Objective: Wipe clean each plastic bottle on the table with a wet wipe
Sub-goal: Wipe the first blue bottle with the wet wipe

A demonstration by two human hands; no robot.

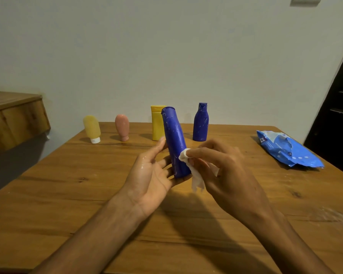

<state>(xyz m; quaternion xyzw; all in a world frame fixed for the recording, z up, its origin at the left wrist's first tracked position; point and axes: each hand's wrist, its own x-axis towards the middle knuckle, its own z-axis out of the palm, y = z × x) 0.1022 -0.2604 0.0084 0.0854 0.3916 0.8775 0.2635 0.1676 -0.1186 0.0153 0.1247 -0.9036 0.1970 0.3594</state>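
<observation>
A tall blue plastic bottle [174,139], streaked with white smears, stands tilted above the middle of the wooden table [67,184]. My left hand [151,175] supports its base, thumb against its left side and fingers under and behind it. My right hand [222,171] pinches a crumpled white wet wipe [194,175] and presses it against the bottle's lower right side. At the back stand a pale yellow tube [92,128], a pink tube [122,127], a yellow bottle [156,123] partly hidden behind the held one, and a second blue bottle [200,122] with smears.
A blue pack of wet wipes [287,150] lies at the table's right edge. A wooden shelf [12,115] juts out from the wall on the left. A dark doorway [337,107] is at the right. A white wall rises behind the table.
</observation>
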